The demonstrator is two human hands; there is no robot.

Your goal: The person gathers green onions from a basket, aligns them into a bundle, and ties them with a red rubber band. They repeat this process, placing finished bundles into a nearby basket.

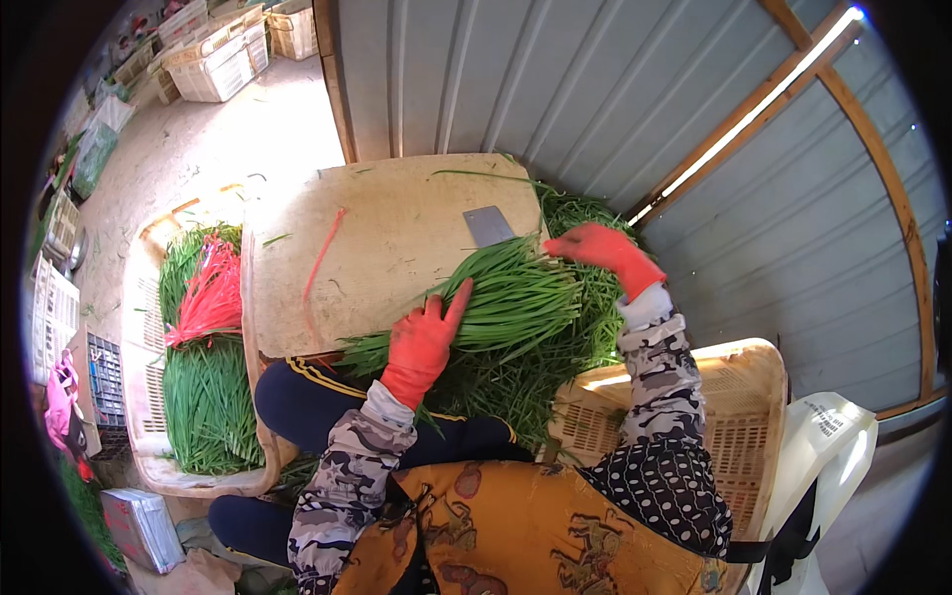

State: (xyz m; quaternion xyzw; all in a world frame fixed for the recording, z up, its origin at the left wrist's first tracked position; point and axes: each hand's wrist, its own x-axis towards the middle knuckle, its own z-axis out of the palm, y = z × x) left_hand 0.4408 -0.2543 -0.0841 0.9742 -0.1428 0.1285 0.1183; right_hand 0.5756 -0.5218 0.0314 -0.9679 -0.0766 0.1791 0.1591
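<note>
A large bunch of long green leafy stalks, like garlic chives point(513, 297), lies across the near right corner of a pale board point(401, 216). My left hand point(428, 335), in a red rubber glove, rests on the bunch with the index finger stretched along it. At the cut ends of the stalks is my right hand point(595, 249), also red-gloved, its fingertips close together; whether they pinch a stalk cannot be told. A flat metal blade point(489, 226) lies on the board just behind the bunch. A red plastic tie point(323, 256) lies on the board further left.
Left of the board, a plastic crate point(145, 446) holds green bundles point(212, 405) and a heap of red ties point(216, 286). Loose stalks point(587, 208) are piled beyond the board's right edge. Another crate point(773, 387) stands at my right, near a corrugated metal wall point(580, 89).
</note>
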